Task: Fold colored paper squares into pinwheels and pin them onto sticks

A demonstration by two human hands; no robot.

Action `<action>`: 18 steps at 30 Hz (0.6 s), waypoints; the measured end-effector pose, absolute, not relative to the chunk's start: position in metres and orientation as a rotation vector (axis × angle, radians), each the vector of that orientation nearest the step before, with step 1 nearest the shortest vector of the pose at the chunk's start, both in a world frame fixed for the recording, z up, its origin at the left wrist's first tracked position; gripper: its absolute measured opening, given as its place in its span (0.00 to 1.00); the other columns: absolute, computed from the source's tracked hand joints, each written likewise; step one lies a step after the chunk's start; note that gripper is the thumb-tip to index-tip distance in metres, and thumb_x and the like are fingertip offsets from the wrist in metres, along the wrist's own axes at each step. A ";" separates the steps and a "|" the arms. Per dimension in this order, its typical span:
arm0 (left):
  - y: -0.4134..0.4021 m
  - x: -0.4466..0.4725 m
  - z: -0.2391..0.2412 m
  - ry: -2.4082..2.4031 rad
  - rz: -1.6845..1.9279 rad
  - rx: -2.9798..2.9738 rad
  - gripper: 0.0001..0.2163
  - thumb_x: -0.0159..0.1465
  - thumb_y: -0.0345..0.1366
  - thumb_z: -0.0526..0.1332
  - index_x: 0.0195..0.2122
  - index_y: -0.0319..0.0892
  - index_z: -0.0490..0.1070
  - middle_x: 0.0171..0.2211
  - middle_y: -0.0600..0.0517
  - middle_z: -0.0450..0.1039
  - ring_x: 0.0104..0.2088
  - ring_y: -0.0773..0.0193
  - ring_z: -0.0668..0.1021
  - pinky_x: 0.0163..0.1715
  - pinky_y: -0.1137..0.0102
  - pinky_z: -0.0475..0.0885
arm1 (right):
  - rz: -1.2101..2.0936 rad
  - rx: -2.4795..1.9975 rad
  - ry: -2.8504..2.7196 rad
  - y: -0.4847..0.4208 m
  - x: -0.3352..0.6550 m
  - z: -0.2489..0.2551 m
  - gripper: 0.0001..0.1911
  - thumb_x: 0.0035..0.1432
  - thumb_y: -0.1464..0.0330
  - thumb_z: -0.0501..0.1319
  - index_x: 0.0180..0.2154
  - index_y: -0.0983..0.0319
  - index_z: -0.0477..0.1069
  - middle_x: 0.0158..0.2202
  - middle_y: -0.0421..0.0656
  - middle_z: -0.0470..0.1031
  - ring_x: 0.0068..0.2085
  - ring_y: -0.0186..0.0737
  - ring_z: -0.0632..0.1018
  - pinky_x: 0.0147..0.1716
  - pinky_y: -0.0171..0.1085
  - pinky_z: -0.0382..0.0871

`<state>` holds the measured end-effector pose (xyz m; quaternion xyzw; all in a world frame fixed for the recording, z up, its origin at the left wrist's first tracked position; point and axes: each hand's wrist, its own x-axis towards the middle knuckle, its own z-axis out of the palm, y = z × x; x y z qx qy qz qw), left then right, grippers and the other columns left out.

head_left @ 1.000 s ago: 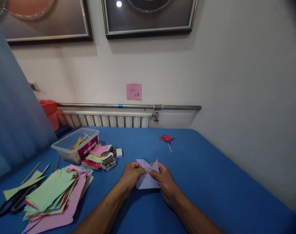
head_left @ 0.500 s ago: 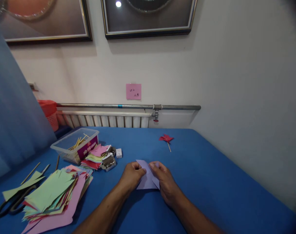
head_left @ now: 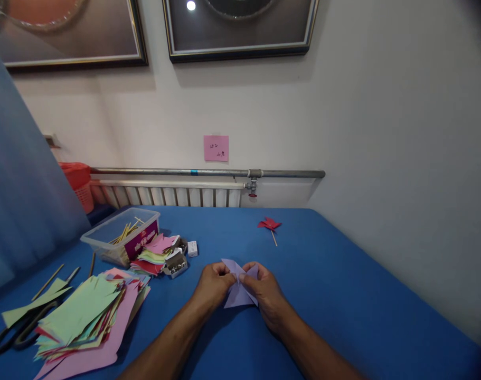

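Note:
Between my hands, just above the blue table, is a sheet of purple paper (head_left: pixel 239 298) with cuts and bent flaps. My left hand (head_left: pixel 215 281) pinches its left side, thumb on top near the middle. My right hand (head_left: pixel 264 289) grips the right side, its thumb pressed close to the paper's centre and the left thumb. The fingers underneath are partly hidden by the sheet. Farther back on the table lies a red paper pinwheel (head_left: pixel 269 224) on a thin stick.
To the left are a stack of coloured paper (head_left: pixel 82 309), black-handled scissors (head_left: pixel 24 330), and a clear plastic box (head_left: pixel 105 248) of sticks. Small open boxes of metal pins (head_left: pixel 177 265) and a little white box (head_left: pixel 192 248) stand beside more cut paper (head_left: pixel 155 256).
My right thumb has moved left to the middle of the purple paper, and a flap on its right side is now bent inward. My left hand keeps nearly the same hold.

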<state>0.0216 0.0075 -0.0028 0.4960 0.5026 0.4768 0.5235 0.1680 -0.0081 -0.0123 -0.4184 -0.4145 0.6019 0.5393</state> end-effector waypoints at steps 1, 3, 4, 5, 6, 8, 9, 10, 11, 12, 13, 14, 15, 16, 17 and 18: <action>0.007 0.022 -0.002 1.198 1.140 1.175 0.10 0.45 0.37 0.66 0.19 0.43 0.64 0.15 0.59 0.63 0.18 0.71 0.62 0.20 0.73 0.55 | 1.415 -1.003 -0.999 -0.008 0.168 -0.013 0.17 0.44 0.62 0.73 0.34 0.57 0.69 0.27 0.36 0.75 0.27 0.37 0.73 0.29 0.35 0.65; 0.007 0.022 -0.001 1.187 1.129 1.142 0.10 0.44 0.38 0.66 0.19 0.43 0.64 0.15 0.58 0.63 0.18 0.72 0.62 0.20 0.73 0.55 | 1.387 -1.021 -1.019 -0.007 0.169 -0.014 0.16 0.45 0.62 0.72 0.34 0.57 0.70 0.26 0.35 0.73 0.27 0.36 0.73 0.28 0.35 0.64; 0.006 0.022 0.000 1.180 1.118 1.123 0.11 0.44 0.39 0.67 0.19 0.43 0.64 0.15 0.58 0.63 0.17 0.72 0.62 0.20 0.73 0.56 | 1.381 -1.028 -1.025 -0.007 0.169 -0.014 0.16 0.45 0.62 0.72 0.34 0.58 0.70 0.26 0.35 0.73 0.26 0.36 0.72 0.28 0.35 0.64; 0.006 0.022 0.001 1.174 1.111 1.102 0.11 0.43 0.40 0.67 0.19 0.43 0.65 0.15 0.58 0.63 0.17 0.72 0.62 0.20 0.73 0.56 | 1.377 -1.034 -1.026 -0.007 0.169 -0.014 0.16 0.45 0.62 0.72 0.34 0.58 0.70 0.25 0.34 0.72 0.26 0.35 0.71 0.28 0.34 0.63; 0.005 0.022 0.002 1.168 1.106 1.082 0.12 0.43 0.40 0.68 0.19 0.43 0.65 0.15 0.58 0.64 0.17 0.71 0.63 0.20 0.73 0.56 | 1.375 -1.040 -1.027 -0.007 0.168 -0.013 0.16 0.45 0.62 0.72 0.34 0.58 0.70 0.25 0.34 0.72 0.26 0.35 0.70 0.27 0.34 0.63; 0.004 0.021 0.003 1.143 1.104 1.054 0.13 0.43 0.41 0.69 0.19 0.42 0.66 0.16 0.57 0.65 0.18 0.71 0.64 0.21 0.73 0.57 | 1.361 -1.057 -1.029 -0.007 0.168 -0.011 0.16 0.44 0.62 0.71 0.34 0.58 0.70 0.24 0.34 0.71 0.25 0.34 0.69 0.27 0.34 0.62; 0.003 0.021 0.004 1.131 1.104 1.045 0.13 0.43 0.41 0.69 0.19 0.42 0.66 0.16 0.56 0.66 0.18 0.71 0.65 0.21 0.73 0.58 | 1.353 -1.065 -1.031 -0.007 0.168 -0.011 0.16 0.44 0.62 0.71 0.34 0.58 0.70 0.24 0.34 0.71 0.24 0.34 0.69 0.26 0.34 0.62; 0.003 0.021 0.004 1.121 1.104 1.037 0.14 0.43 0.42 0.70 0.19 0.42 0.66 0.16 0.56 0.66 0.18 0.71 0.65 0.21 0.73 0.58 | 1.346 -1.070 -1.032 -0.007 0.168 -0.010 0.16 0.45 0.62 0.71 0.34 0.58 0.69 0.24 0.33 0.71 0.24 0.34 0.69 0.26 0.34 0.62; 0.002 0.021 0.005 1.110 1.102 1.030 0.15 0.43 0.43 0.70 0.19 0.42 0.66 0.16 0.56 0.66 0.18 0.71 0.64 0.21 0.73 0.58 | 1.343 -1.072 -1.035 -0.007 0.168 -0.009 0.16 0.45 0.62 0.71 0.34 0.58 0.69 0.24 0.33 0.70 0.24 0.34 0.69 0.26 0.34 0.62; 0.002 0.021 0.005 1.101 1.097 1.027 0.15 0.43 0.44 0.71 0.19 0.42 0.66 0.16 0.57 0.65 0.18 0.71 0.64 0.21 0.73 0.57 | 1.340 -1.076 -1.036 -0.007 0.168 -0.008 0.16 0.45 0.62 0.70 0.34 0.58 0.69 0.24 0.33 0.70 0.24 0.34 0.68 0.26 0.34 0.62; 0.001 0.021 0.006 1.096 1.093 1.026 0.16 0.44 0.45 0.71 0.19 0.42 0.66 0.16 0.57 0.64 0.18 0.72 0.63 0.21 0.73 0.57 | 1.338 -1.081 -1.039 -0.007 0.168 -0.007 0.15 0.45 0.62 0.70 0.34 0.58 0.69 0.23 0.33 0.70 0.24 0.33 0.68 0.26 0.34 0.61; 0.001 0.021 0.007 1.094 1.088 1.025 0.17 0.44 0.46 0.71 0.19 0.42 0.66 0.15 0.57 0.63 0.17 0.72 0.62 0.21 0.72 0.56 | 1.333 -1.089 -1.043 -0.007 0.168 -0.006 0.15 0.45 0.62 0.70 0.34 0.58 0.69 0.23 0.33 0.70 0.24 0.33 0.68 0.26 0.34 0.61; 0.001 0.021 0.008 1.093 1.085 1.026 0.17 0.44 0.47 0.71 0.19 0.42 0.66 0.15 0.58 0.63 0.17 0.72 0.61 0.21 0.72 0.55 | 1.323 -1.102 -1.047 -0.007 0.168 -0.006 0.15 0.45 0.62 0.70 0.33 0.58 0.69 0.23 0.33 0.69 0.24 0.33 0.67 0.26 0.34 0.61; 0.000 0.021 0.008 1.094 1.083 1.029 0.17 0.44 0.48 0.71 0.19 0.42 0.66 0.15 0.58 0.63 0.18 0.72 0.61 0.21 0.72 0.55 | 1.310 -1.117 -1.053 -0.007 0.169 -0.005 0.15 0.44 0.62 0.70 0.33 0.58 0.69 0.23 0.33 0.69 0.24 0.34 0.67 0.26 0.34 0.61; 0.000 0.021 0.009 1.102 1.081 1.034 0.17 0.44 0.47 0.71 0.19 0.42 0.66 0.15 0.58 0.63 0.18 0.72 0.62 0.21 0.72 0.56 | 1.301 -1.131 -1.062 -0.006 0.169 -0.005 0.15 0.44 0.62 0.70 0.33 0.58 0.69 0.23 0.33 0.69 0.24 0.34 0.67 0.26 0.34 0.61; 0.000 0.020 0.009 1.113 1.081 1.040 0.17 0.43 0.47 0.71 0.19 0.42 0.66 0.16 0.57 0.63 0.18 0.72 0.62 0.21 0.72 0.56 | 1.292 -1.142 -1.072 -0.006 0.169 -0.005 0.15 0.44 0.61 0.69 0.33 0.58 0.69 0.23 0.33 0.69 0.24 0.34 0.67 0.26 0.35 0.61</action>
